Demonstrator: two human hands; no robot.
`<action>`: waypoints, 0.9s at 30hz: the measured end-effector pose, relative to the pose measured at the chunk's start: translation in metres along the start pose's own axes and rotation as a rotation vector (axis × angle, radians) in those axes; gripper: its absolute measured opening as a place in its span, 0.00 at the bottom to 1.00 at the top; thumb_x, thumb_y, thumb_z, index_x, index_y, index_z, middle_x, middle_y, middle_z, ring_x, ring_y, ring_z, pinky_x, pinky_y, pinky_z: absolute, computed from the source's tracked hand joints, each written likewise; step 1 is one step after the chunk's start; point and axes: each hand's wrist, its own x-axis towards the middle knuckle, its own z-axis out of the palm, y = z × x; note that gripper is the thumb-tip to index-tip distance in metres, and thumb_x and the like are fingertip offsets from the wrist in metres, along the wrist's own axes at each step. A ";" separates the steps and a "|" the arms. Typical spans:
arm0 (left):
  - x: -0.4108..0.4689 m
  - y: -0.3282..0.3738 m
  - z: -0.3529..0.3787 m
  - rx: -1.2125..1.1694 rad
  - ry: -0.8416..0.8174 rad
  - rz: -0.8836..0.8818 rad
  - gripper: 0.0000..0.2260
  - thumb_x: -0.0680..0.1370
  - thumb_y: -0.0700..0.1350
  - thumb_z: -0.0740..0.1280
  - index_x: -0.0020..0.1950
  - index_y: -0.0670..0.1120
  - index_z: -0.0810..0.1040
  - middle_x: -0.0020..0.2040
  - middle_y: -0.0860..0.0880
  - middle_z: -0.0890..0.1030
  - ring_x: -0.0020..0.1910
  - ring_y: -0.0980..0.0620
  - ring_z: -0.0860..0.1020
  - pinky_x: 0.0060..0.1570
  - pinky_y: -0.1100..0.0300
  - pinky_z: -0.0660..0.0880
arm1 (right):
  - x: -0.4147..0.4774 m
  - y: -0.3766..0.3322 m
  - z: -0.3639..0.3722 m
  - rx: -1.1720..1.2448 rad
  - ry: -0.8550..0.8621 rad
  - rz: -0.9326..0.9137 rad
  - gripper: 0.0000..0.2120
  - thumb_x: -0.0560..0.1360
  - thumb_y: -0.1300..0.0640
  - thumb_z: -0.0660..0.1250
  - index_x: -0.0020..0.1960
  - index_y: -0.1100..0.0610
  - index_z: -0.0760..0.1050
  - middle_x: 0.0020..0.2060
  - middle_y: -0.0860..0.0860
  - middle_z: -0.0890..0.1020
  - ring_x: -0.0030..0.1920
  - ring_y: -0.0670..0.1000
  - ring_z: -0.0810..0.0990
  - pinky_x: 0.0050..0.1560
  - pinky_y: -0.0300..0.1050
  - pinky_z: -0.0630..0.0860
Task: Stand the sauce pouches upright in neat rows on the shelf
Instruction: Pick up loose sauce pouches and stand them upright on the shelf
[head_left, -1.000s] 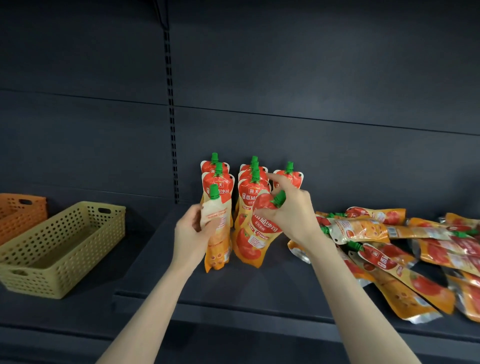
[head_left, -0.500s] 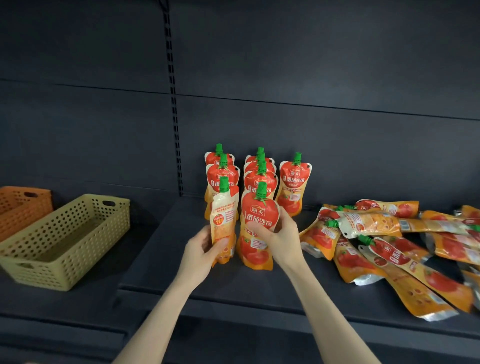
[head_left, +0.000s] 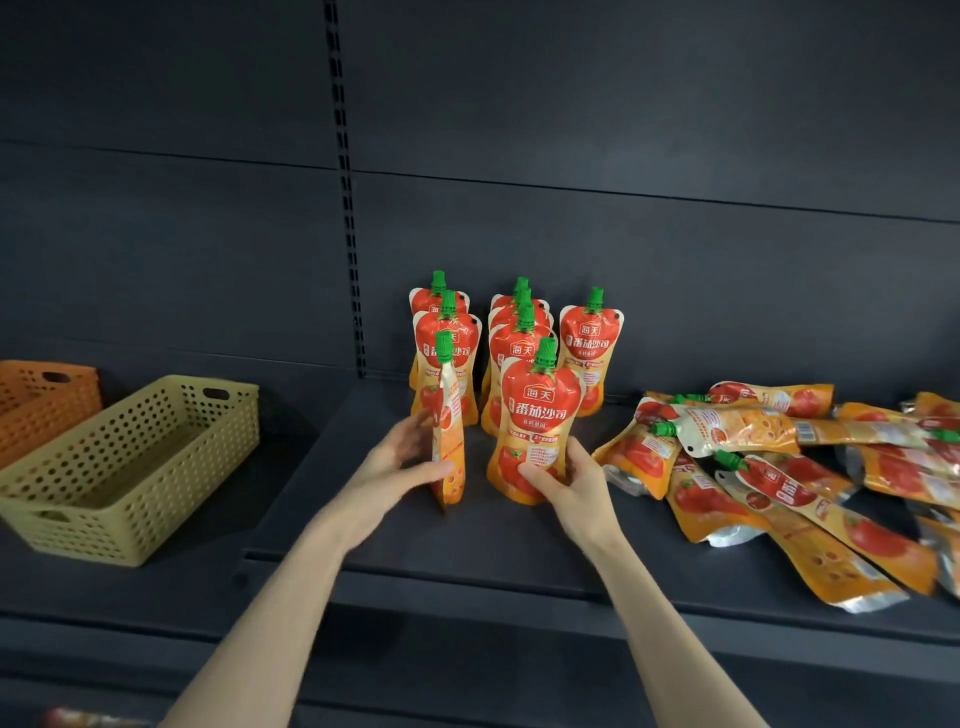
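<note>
Head view: on the dark shelf (head_left: 519, 551), the left hand (head_left: 402, 460) holds a sauce pouch (head_left: 449, 431) upright and turned nearly edge-on. Its grip pinches the pouch's lower half, thumb in front and fingers behind. This pouch stands at the front of the left row (head_left: 448, 338), whose two other pouches are upright behind it.

Just beside it, the right hand (head_left: 574, 478) holds a second pouch (head_left: 537, 421), which is upright with its label facing the camera. That grip is curled round the base, with the thumb on the front and the fingers along the right edge. This pouch heads the middle row (head_left: 519, 332), where three more green caps line up behind. One lone pouch (head_left: 592, 338) stands to the right of that row, near the back wall.

Further right, well apart from the rows, a pile (head_left: 779, 457) of pouches lies flat and overlapping. To the left, on a lower ledge, sits a yellow basket (head_left: 130, 467), with an orange basket (head_left: 41, 395) behind it.
</note>
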 end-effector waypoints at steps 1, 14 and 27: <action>0.002 0.002 -0.004 -0.054 -0.046 -0.008 0.30 0.66 0.49 0.76 0.63 0.64 0.68 0.62 0.60 0.76 0.63 0.62 0.73 0.59 0.59 0.71 | -0.001 0.001 0.000 -0.004 0.001 0.008 0.18 0.72 0.57 0.71 0.61 0.54 0.72 0.55 0.49 0.81 0.55 0.47 0.80 0.56 0.44 0.78; 0.014 -0.008 0.029 0.354 0.407 0.033 0.30 0.64 0.52 0.78 0.60 0.53 0.66 0.58 0.52 0.72 0.59 0.54 0.70 0.56 0.55 0.73 | -0.002 0.003 0.000 -0.105 0.055 0.008 0.21 0.72 0.53 0.71 0.60 0.52 0.67 0.53 0.45 0.78 0.53 0.42 0.78 0.46 0.34 0.77; 0.019 -0.016 0.016 0.405 0.390 0.139 0.17 0.69 0.44 0.75 0.52 0.50 0.72 0.48 0.57 0.78 0.45 0.61 0.77 0.39 0.73 0.70 | 0.004 0.008 0.001 -0.223 0.156 -0.030 0.16 0.73 0.56 0.70 0.57 0.51 0.67 0.49 0.40 0.76 0.49 0.38 0.76 0.39 0.23 0.72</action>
